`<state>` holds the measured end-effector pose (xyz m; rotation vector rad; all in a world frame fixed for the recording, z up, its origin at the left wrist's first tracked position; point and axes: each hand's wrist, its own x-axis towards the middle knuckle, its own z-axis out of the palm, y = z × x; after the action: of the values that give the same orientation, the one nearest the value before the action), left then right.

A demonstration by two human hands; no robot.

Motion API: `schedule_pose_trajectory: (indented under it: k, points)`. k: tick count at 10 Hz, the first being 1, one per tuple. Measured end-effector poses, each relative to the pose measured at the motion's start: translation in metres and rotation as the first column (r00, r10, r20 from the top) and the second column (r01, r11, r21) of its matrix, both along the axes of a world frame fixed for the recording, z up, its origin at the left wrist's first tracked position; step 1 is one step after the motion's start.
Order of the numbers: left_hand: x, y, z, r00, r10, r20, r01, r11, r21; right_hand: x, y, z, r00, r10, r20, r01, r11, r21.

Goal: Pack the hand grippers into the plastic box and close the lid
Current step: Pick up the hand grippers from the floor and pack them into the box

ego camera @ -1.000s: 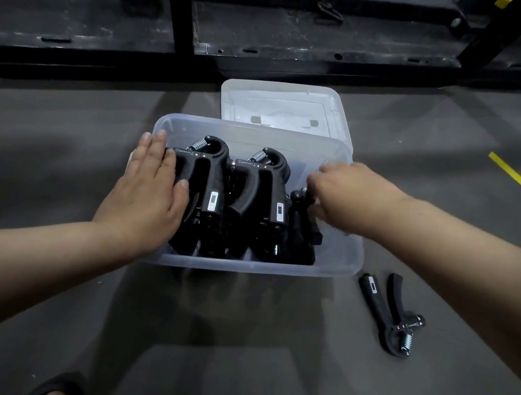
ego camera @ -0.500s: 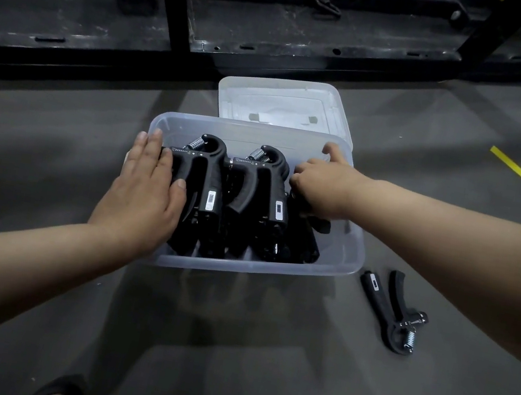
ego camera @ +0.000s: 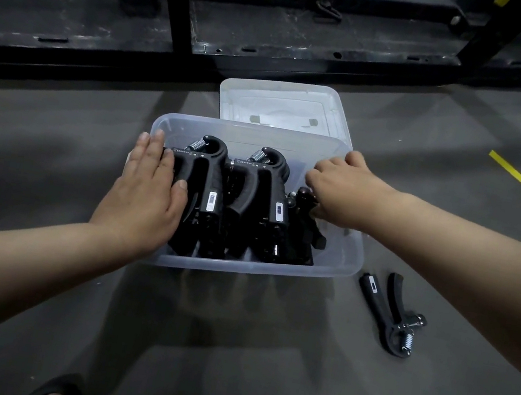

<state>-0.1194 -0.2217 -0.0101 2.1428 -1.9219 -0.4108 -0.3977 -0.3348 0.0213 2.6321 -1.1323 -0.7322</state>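
Left hand [ego camera: 145,191] flat, fingers straight, pressing hand grippers [ego camera: 244,201] inside plastic box [ego camera: 240,265]; right hand [ego camera: 339,194] curled over rightmost one, cannot tell if gripping; spare gripper [ego camera: 389,310] on floor [ego camera: 225,348], lid [ego camera: 286,104] behind box

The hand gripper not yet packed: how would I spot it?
Start at the clear plastic box on the grey floor. Just right of its near corner, a black hand gripper lies flat. Unlike the packed grippers crowded inside the box, it lies alone outside, handles splayed in a V.

Black hand grippers [ego camera: 217,196] with silver springs, clear plastic box [ego camera: 341,264], grey floor [ego camera: 225,348], yellow tape strip [ego camera: 517,176]
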Motion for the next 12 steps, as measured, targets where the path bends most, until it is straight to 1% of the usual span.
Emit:
schedule_pose_trajectory:
  k: [2, 3, 4, 5, 6, 7, 8, 9, 11, 12]
  points:
    - [0.000, -0.001, -0.001, 1.000, -0.005, 0.012, 0.005, 1.000, -0.001, 0.002, 0.007, -0.017, 0.987, 0.034, -0.160, -0.036, 0.999, -0.009]
    - [0.000, 0.000, -0.001, 1.000, -0.005, 0.015, 0.005, 1.000, -0.002, 0.006, 0.007, -0.014, 0.982, 0.056, -0.181, -0.062, 0.998, -0.027]
    - [0.000, -0.001, -0.001, 1.000, -0.002, 0.018, 0.002, 1.000, 0.001, 0.006, 0.012, -0.017, 0.983, 0.061, -0.174, -0.056, 0.998, 0.034]
    - [0.000, -0.001, -0.001, 1.000, -0.004, 0.011, 0.004, 1.000, 0.002, 0.001, 0.030, -0.022, 0.991, 0.071, -0.117, -0.076, 0.996, -0.042]
    - [0.000, -0.001, -0.001, 1.000, -0.006, 0.011, 0.006, 1.000, 0.002, 0.001, 0.046, -0.023, 0.998, 0.022, 0.055, -0.029, 0.991, 0.132]
    - [0.000, -0.001, -0.001, 1.000, -0.006, 0.015, 0.006, 1.000, 0.000, 0.000, 0.047, -0.021, 0.986, -0.152, 0.063, 0.114, 0.909, 0.400]
    - [0.000, -0.001, -0.001, 1.000, 0.000, 0.017, 0.000, 1.000, 0.006, 0.006, 0.045, -0.017, 0.974, -0.209, 0.084, 0.149, 0.879, 0.454]
    - [-0.001, 0.000, 0.001, 1.000, 0.000, 0.023, 0.000, 1.000, 0.014, 0.017, 0.042, -0.012, 0.969, -0.238, 0.059, 0.183, 0.860, 0.476]
    - [0.001, 0.000, -0.002, 1.000, -0.001, 0.014, 0.001, 1.000, 0.009, 0.015, 0.048, -0.027, 0.935, -0.352, 0.051, 0.291, 0.840, 0.458]
    - [0.001, -0.001, -0.003, 1.000, -0.007, 0.013, 0.007, 1.000, 0.006, 0.018, 0.037, -0.015, 0.935, -0.342, 0.093, 0.267, 0.854, 0.447]
